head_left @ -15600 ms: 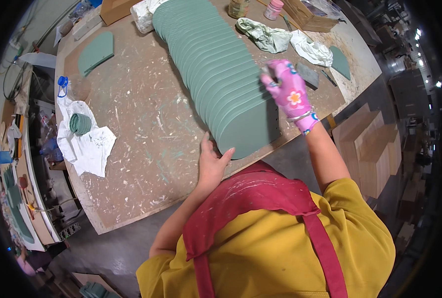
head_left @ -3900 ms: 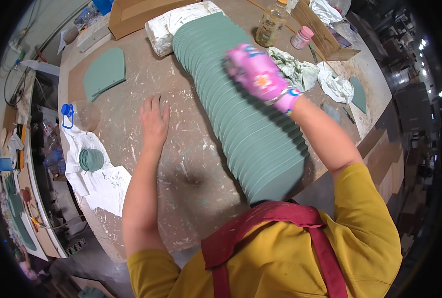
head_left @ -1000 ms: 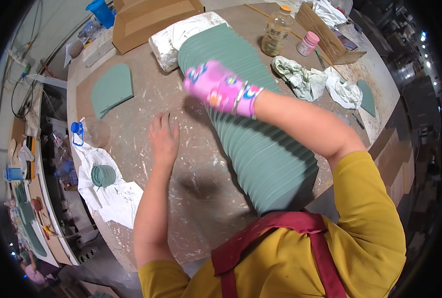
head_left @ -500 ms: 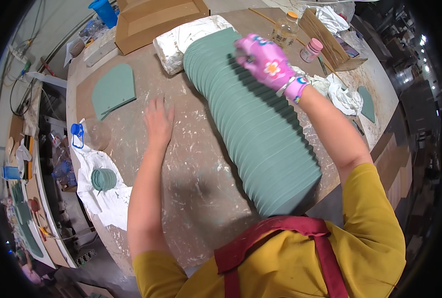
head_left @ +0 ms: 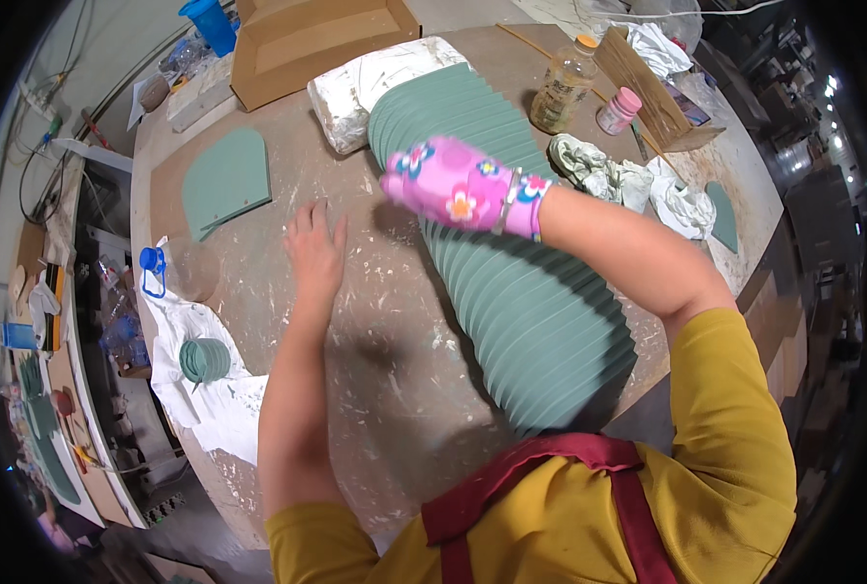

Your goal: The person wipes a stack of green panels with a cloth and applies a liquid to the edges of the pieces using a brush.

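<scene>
A long ridged row of thin, overlapping green sheets (head_left: 535, 316) runs from the far middle of the table toward my body. My right hand (head_left: 458, 185), in a pink flowered glove with a band at the wrist, lies across the far part of this row, at its left edge. Motion smears its fingers and they point away, so their hold is hidden. My bare left hand (head_left: 314, 248) rests flat on the table to the left of the row, fingers apart and holding nothing. Beyond it lies a flat green piece with a rounded end (head_left: 229, 180).
A white wrapped block (head_left: 341, 102) stands at the row's far end, near a cardboard box (head_left: 331, 49). To the right are a bottle with an orange cap (head_left: 563, 88), a pink jar (head_left: 618, 112) and crumpled cloths (head_left: 599, 175). Leftward, a green coil-like stack (head_left: 204, 360) sits on white cloth (head_left: 209, 414).
My right hand has swept leftward and nearer to me, from the row's right side to its left edge. The left hand stays in nearly the same place.
</scene>
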### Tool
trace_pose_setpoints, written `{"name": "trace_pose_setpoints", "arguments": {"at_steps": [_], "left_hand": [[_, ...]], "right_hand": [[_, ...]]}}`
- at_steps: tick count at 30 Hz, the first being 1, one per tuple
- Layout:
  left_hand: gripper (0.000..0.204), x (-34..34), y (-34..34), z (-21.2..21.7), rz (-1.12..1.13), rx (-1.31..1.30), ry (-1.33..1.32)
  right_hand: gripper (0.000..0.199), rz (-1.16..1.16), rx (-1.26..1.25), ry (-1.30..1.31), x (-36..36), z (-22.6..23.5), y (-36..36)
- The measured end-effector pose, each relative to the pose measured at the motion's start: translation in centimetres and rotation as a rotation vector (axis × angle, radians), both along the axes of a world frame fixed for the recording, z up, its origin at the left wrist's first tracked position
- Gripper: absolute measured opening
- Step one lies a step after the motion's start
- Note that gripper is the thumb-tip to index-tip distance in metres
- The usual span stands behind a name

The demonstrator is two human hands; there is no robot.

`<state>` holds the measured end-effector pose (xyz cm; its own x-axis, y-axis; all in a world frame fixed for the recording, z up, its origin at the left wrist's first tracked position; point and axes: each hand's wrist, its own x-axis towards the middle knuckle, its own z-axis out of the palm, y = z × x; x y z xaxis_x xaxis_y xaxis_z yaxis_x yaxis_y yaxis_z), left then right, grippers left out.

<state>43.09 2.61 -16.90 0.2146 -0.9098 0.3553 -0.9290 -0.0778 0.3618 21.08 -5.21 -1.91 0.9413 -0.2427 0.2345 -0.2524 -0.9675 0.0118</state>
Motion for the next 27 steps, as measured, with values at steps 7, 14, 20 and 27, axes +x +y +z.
{"name": "trace_pose_setpoints", "arguments": {"at_steps": [7, 14, 20, 27], "left_hand": [[0.042, -0.3, 0.5, 0.7, 0.008, 0.012, -0.003], [0.043, -0.3, 0.4, 0.6, -0.001, -0.008, -0.021], [0.041, -0.5, 0.4, 0.7, 0.011, 0.016, -0.018], [0.04, -0.2, 0.5, 0.8, 0.011, 0.002, -0.03]], "right_hand": [[0.031, -0.565, 0.823, -0.418, -5.3, 0.3, -4.7], [0.04, -0.237, 0.176, -0.274, -4.7, 0.5, -3.4], [0.038, -0.23, 0.013, 0.014, -2.7, 1.3, -4.8], [0.038, -0.083, -0.019, 0.041, -1.9, 1.2, -3.2]]}}
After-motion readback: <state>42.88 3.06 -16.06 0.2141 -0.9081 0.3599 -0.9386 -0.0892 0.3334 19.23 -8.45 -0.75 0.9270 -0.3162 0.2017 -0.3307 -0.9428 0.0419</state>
